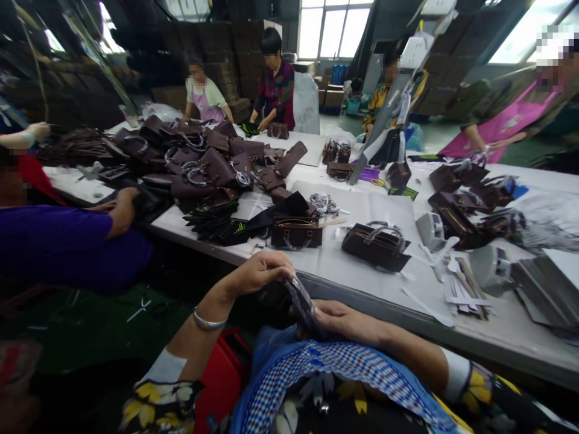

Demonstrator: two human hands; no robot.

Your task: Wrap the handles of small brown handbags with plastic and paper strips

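Note:
My left hand is closed in a pinch on the upper end of a dark strap wrapped in clear plastic. A silver bangle sits on that wrist. My right hand grips the lower end of the same strap, just above my blue checked apron. Both hands are in my lap, below the near edge of the white table. The nearest bags on the table are a small dark brown handbag and another one lying flat.
A heap of brown handbags covers the far left of the table. Black tags, paper strips and tape dispensers lie around. A person in a purple sleeve sits at my left; several others work at the far side.

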